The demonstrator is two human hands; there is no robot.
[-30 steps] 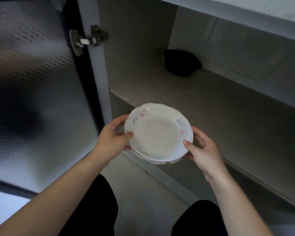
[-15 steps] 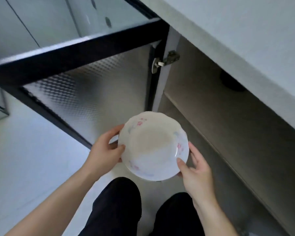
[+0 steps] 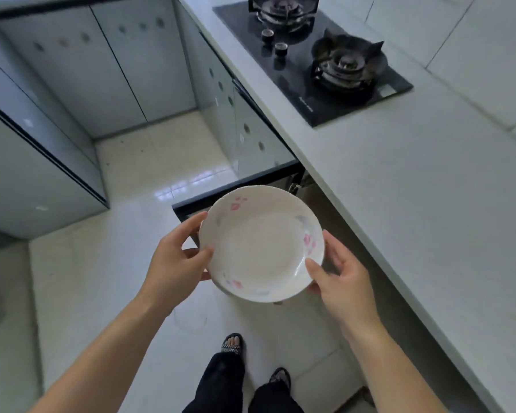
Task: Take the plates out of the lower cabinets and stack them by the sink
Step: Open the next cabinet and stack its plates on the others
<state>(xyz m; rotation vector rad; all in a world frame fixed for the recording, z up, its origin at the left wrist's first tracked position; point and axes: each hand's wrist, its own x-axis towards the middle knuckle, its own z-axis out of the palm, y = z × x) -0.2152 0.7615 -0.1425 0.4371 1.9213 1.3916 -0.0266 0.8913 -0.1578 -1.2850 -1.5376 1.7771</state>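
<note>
I hold a small stack of white plates with pink flower prints point(image 3: 259, 244) in front of me, above the floor and left of the counter edge. Only the top plate shows fully; a second rim peeks out underneath. My left hand point(image 3: 176, 260) grips the left rim, thumb on top and fingers under. My right hand point(image 3: 338, 275) grips the right rim the same way. The open lower cabinet door point(image 3: 236, 190) stands out just behind the plates. No sink is in view.
A white countertop point(image 3: 414, 189) runs along the right, carrying a black gas hob point(image 3: 319, 58) at the back. Closed grey cabinets point(image 3: 102, 73) line the far and left sides. The glossy floor point(image 3: 102, 263) lies below, with my sandalled feet point(image 3: 233, 344) near the bottom.
I have risen from crouching at the cabinet to standing. The plates came out of the cabinet and up to counter height, still held in both hands. The view now shows countertop and hob.
</note>
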